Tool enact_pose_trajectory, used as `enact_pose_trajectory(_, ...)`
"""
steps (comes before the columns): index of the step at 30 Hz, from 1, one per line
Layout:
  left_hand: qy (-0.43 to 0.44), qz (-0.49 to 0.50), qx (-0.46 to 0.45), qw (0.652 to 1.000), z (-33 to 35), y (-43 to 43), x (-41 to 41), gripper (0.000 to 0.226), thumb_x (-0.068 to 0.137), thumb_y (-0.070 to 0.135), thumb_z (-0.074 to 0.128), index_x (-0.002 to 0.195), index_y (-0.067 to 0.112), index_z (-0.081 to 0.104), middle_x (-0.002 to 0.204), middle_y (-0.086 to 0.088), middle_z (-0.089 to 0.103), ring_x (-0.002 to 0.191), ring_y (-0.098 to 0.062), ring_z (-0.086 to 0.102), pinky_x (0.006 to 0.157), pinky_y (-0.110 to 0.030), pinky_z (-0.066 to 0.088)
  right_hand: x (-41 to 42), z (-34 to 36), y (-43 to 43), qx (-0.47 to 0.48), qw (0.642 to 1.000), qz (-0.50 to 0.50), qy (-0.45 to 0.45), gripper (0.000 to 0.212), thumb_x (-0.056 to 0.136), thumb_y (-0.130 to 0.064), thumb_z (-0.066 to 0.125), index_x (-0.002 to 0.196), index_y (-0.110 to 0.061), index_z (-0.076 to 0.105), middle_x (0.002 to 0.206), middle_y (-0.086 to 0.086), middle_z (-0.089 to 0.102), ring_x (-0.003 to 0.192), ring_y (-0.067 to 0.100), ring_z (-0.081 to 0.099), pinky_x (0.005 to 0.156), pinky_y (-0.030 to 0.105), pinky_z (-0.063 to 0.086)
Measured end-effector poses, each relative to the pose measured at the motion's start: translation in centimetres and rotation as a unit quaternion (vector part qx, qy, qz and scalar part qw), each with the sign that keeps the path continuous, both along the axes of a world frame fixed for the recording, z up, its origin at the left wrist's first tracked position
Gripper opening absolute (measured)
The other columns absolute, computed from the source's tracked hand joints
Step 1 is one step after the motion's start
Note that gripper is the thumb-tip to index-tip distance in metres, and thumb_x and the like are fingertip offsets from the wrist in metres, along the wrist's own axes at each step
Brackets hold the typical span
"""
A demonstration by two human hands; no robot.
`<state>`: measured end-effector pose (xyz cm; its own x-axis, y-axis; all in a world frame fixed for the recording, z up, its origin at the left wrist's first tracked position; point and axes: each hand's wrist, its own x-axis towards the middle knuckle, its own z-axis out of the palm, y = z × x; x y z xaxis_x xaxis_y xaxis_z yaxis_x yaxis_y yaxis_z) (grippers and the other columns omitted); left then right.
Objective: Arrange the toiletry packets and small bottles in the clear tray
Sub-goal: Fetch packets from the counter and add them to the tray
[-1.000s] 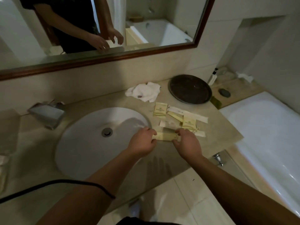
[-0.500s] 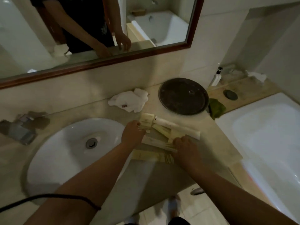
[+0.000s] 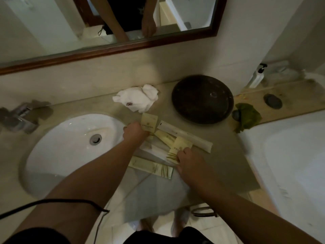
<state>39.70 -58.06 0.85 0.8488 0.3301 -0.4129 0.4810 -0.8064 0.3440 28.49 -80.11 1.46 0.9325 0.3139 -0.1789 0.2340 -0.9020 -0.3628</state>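
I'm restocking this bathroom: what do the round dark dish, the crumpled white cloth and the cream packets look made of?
The round dark dish looks like matte stone or dark ceramic, faintly speckled. The white cloth is soft fabric, crumpled in folds. The cream packets seem matte paper, crisp-edged, printed.

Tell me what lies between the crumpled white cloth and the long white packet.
In the head view, a square cream packet lies between the crumpled white cloth and the long white packet, its near edge at the left hand.

Glossy sink [image 3: 70,143], seemingly matt paper packets [image 3: 149,122]
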Motion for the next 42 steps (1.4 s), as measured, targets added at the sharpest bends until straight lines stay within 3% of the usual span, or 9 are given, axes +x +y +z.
enact_pose_trajectory(3, -0.032, 0.023, -0.037, 0.999, 0.2, 0.0, -0.7, 0.032, 0.078, 0.035, 0.059, 0.103, 0.015, 0.062, 0.104, -0.012, 0.066, 0.101, -0.035, 0.059, 0.082, -0.039, 0.051, 0.2, 0.4, -0.2, 0.006, 1.0, 0.005, 0.001, 0.017, 0.092, -0.034, 0.052, 0.1, -0.022, 0.06, 0.1, -0.001, 0.059, 0.084, 0.017, 0.056, 0.072, 0.034, 0.051)
enact_pose_trajectory(6, -0.06, 0.029, -0.071, 0.995, 1.2, -0.1, -1.6, 0.016, 0.084, 0.029, 0.057, 0.086, 0.014, 0.062, 0.09, -0.011, 0.066, 0.089, -0.031, 0.063, 0.071, -0.033, 0.048, 0.0, 0.9, -0.3, 0.008, 0.999, 0.02, -0.026, 0.016, 0.093, -0.035, 0.051, 0.095, -0.024, 0.061, 0.094, -0.002, 0.06, 0.078, 0.016, 0.056, 0.069, 0.035, 0.052)
enact_pose_trajectory(10, -0.118, 0.09, -0.148, 0.978, 2.6, 0.2, -3.3, 0.014, 0.084, 0.023, 0.061, 0.077, 0.011, 0.06, 0.08, -0.009, 0.063, 0.079, -0.028, 0.062, 0.067, -0.036, 0.047, -0.5, 2.4, 0.7, 0.098, 0.993, 0.003, -0.07, 0.01, 0.095, -0.034, 0.051, 0.091, -0.026, 0.057, 0.088, -0.006, 0.057, 0.07, 0.014, 0.056, 0.062, 0.035, 0.053)
enact_pose_trajectory(14, -0.143, 0.202, -0.284, 0.926, 3.8, 1.2, -5.8, 0.01, 0.084, 0.018, 0.062, 0.085, 0.008, 0.063, 0.086, -0.01, 0.065, 0.08, -0.026, 0.061, 0.067, -0.033, 0.046, -1.3, 4.8, 3.4, 0.226, 0.97, 0.017, -0.085, 0.008, 0.095, -0.026, 0.053, 0.087, -0.025, 0.052, 0.077, -0.006, 0.052, 0.064, 0.011, 0.05, 0.055, 0.034, 0.049)
enact_pose_trajectory(18, -0.151, 0.29, -0.4, 0.856, 5.9, 4.3, -8.7, 0.004, 0.088, 0.015, 0.057, 0.086, 0.015, 0.061, 0.092, -0.006, 0.068, 0.083, -0.02, 0.062, 0.076, -0.033, 0.048, -1.8, 7.5, 7.0, 0.251, 0.965, 0.047, -0.06, 0.01, 0.092, -0.03, 0.058, 0.084, -0.029, 0.052, 0.079, -0.009, 0.057, 0.072, 0.006, 0.055, 0.061, 0.027, 0.051)
enact_pose_trajectory(21, -0.187, 0.309, -0.407, 0.839, 7.5, 8.2, -12.0, 0.01, 0.088, 0.01, 0.053, 0.088, 0.014, 0.062, 0.087, -0.005, 0.069, 0.077, -0.018, 0.063, 0.074, -0.031, 0.048, -2.3, 8.4, 10.9, 0.288, 0.954, 0.048, -0.06, 0.022, 0.085, -0.035, 0.066, 0.076, -0.019, 0.056, 0.068, -0.002, 0.059, 0.064, 0.014, 0.056, 0.054, 0.033, 0.047)
enact_pose_trajectory(28, -0.223, 0.419, -0.418, 0.774, 8.4, 20.8, -23.6, 0.009, 0.088, 0.017, 0.058, 0.083, 0.017, 0.065, 0.08, -0.003, 0.068, 0.071, -0.015, 0.06, 0.069, -0.029, 0.046, -6.2, 9.1, 24.9, 0.3, 0.951, 0.078, 0.018, 0.026, 0.08, -0.011, 0.076, 0.076, -0.024, 0.055, 0.081, -0.005, 0.062, 0.076, 0.011, 0.063, 0.058, 0.013, 0.042)
enact_pose_trajectory(34, -0.263, 0.52, -0.394, 0.711, 7.9, 32.2, -34.7, 0.019, 0.085, 0.027, 0.068, 0.098, 0.013, 0.068, 0.082, 0.0, 0.069, 0.075, -0.016, 0.059, 0.068, -0.029, 0.042, -10.7, 9.8, 37.6, 0.32, 0.941, 0.093, 0.051, 0.032, 0.078, -0.007, 0.076, 0.07, -0.028, 0.054, 0.092, 0.007, 0.066, 0.086, 0.023, 0.066, 0.07, 0.039, 0.056)
enact_pose_trajectory(42, -0.248, 0.565, -0.377, 0.69, 8.3, 42.7, -40.1, 0.01, 0.08, 0.006, 0.07, 0.084, 0.013, 0.063, 0.085, -0.01, 0.068, 0.071, -0.019, 0.06, 0.063, -0.028, 0.049, -13.2, 8.8, 49.3, 0.346, 0.927, 0.049, 0.138, 0.012, 0.085, -0.011, 0.071, 0.082, -0.012, 0.059, 0.085, 0.003, 0.065, 0.067, 0.011, 0.063, 0.045, 0.011, 0.043)
